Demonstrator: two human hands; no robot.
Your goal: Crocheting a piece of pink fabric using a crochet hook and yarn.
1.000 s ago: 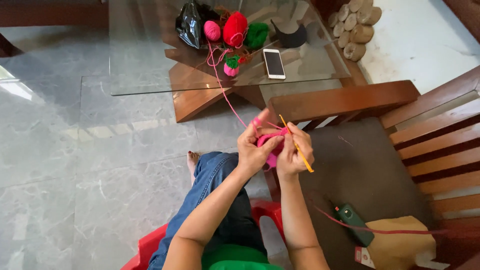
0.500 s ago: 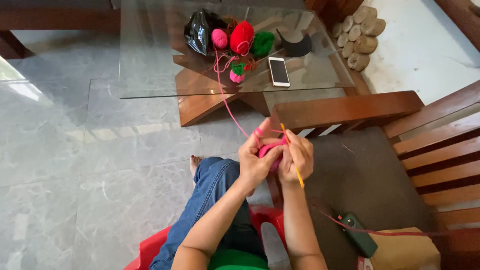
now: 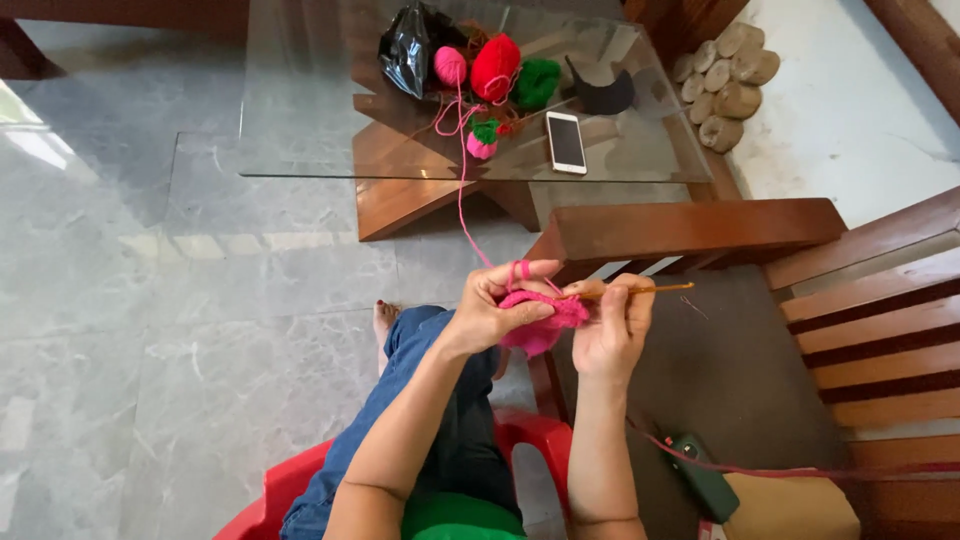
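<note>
I am observing a seated person crocheting over their lap. The left hand (image 3: 492, 308) is pinching a small pink crocheted piece (image 3: 540, 322) between thumb and fingers, with the pink strand looped over the raised index finger. The right hand (image 3: 612, 328) is closing its fingers around a thin yellow-orange crochet hook (image 3: 640, 290), which is lying nearly level, its working end buried in the top edge of the piece and its far end pointing to the right.

The piece is sitting between the two hands, touching both, above the knee in blue jeans (image 3: 420, 400). The pink strand (image 3: 462, 200) is running taut from the left index finger up to the glass table (image 3: 300, 130), where it is joining a pink yarn ball (image 3: 450, 64).

As to progress, I am judging the work partly done: the piece is already a compact rounded patch several rows thick, yet it is remaining small (roughly filling the gap between the two hands), and the feeding ball is looking far from used up. I cannot tell the stitch count or the intended final shape.

Also on the table: a red yarn ball (image 3: 495, 66), a green yarn ball (image 3: 538, 82), a black bag (image 3: 405, 55) and a phone (image 3: 566, 141), none of them being touched.
</note>
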